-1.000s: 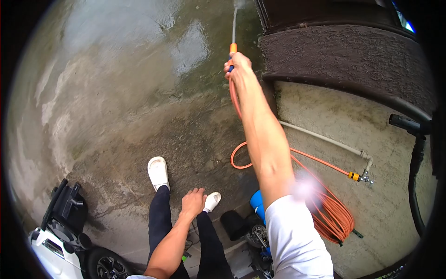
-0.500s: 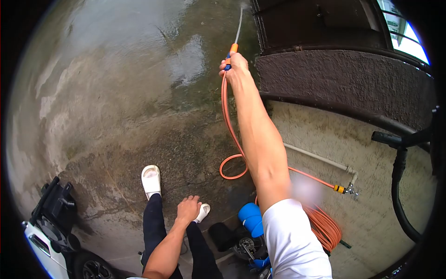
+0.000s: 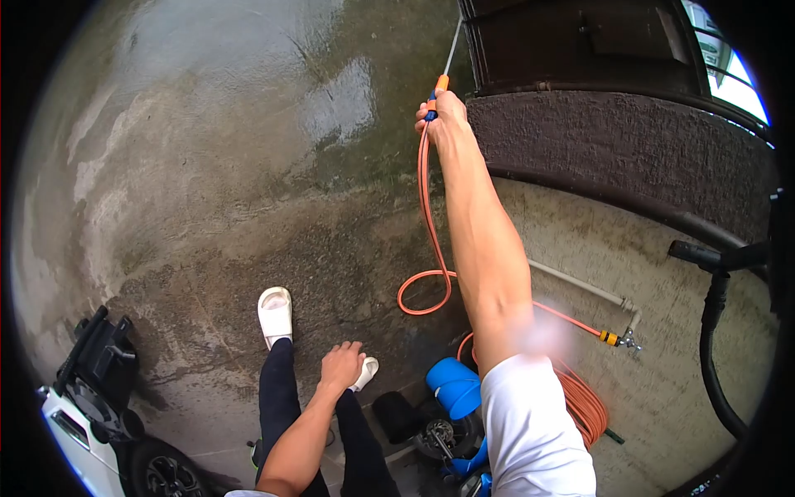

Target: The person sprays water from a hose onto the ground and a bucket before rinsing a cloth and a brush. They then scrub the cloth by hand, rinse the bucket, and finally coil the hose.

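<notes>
My right hand (image 3: 445,114) is wrapped round an orange and blue hose nozzle (image 3: 442,83) at the end of my outstretched arm. A thin jet of water (image 3: 454,43) leaves the nozzle toward the base of the dark gate. From the grip an orange hose (image 3: 426,178) hangs down and makes a loop above the wet concrete floor (image 3: 207,166). My left hand (image 3: 342,364) hovers near my knee, fingers spread, holding nothing. White slippers (image 3: 275,313) are on my feet.
At the right wall, a tap (image 3: 629,340) joins the hose, with a coiled hose (image 3: 586,406) below. A blue bucket (image 3: 454,388) stands beside a small wheeled vehicle (image 3: 447,435). A black handlebar (image 3: 716,257) juts in at right. A white vehicle (image 3: 83,435) is at lower left.
My right hand has shifted a little to the right with the nozzle, and the water jet with it. The view has moved slightly. My left hand stays near my knee.
</notes>
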Demonstrator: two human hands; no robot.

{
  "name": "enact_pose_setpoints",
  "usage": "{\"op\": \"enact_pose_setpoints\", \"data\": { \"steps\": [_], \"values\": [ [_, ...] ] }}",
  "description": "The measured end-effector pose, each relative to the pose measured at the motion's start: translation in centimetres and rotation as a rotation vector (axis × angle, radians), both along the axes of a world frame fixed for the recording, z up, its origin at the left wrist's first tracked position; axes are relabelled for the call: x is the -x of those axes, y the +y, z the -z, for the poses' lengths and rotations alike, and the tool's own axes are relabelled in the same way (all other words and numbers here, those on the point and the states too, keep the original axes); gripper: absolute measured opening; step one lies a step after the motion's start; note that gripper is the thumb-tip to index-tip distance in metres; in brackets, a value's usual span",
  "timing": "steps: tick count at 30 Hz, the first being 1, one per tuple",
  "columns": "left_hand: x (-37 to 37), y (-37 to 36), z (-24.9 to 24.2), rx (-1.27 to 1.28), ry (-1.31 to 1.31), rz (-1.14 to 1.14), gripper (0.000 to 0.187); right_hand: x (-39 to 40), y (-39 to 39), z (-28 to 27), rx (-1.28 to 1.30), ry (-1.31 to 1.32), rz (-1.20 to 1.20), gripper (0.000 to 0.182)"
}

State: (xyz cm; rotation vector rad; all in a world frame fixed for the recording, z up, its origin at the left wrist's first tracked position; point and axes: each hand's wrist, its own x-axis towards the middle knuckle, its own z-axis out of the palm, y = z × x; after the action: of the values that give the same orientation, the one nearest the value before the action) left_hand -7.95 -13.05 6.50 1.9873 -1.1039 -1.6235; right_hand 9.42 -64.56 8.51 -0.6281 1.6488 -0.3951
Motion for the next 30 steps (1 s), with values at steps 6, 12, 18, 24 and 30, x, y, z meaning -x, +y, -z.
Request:
{"op": "enact_pose_setpoints", "data": {
  "steps": [6, 12, 18, 24, 30],
  "values": [
    [0.1, 0.3, 0.1, 0.011, -0.011, 0.001, 0.029, 0.9, 0.1, 0.6, -0.04, 0.016, 0.065, 0.022],
    [0.4, 0.7, 0.2, 0.042, -0.016, -0.005, 0.028, 4.3, 1.0, 3.1, -0.082, 0.069, 0.114, 0.019],
    [0.7, 1.1, 0.1, 0.03, -0.019, -0.01, 0.027, 8.9, 4.2, 4.7, -0.136, 0.095, 0.201, 0.017],
    [0.8, 1.4, -0.1, 0.008, -0.007, 0.019, 0.028, 13.2, 6.8, 7.3, -0.193, 0.127, 0.249, 0.017],
    [1.2, 1.8, -0.3, -0.004, -0.009, 0.035, 0.027, 13.7, 9.5, 7.7, -0.203, 0.12, 0.193, 0.02]
  ]
}}
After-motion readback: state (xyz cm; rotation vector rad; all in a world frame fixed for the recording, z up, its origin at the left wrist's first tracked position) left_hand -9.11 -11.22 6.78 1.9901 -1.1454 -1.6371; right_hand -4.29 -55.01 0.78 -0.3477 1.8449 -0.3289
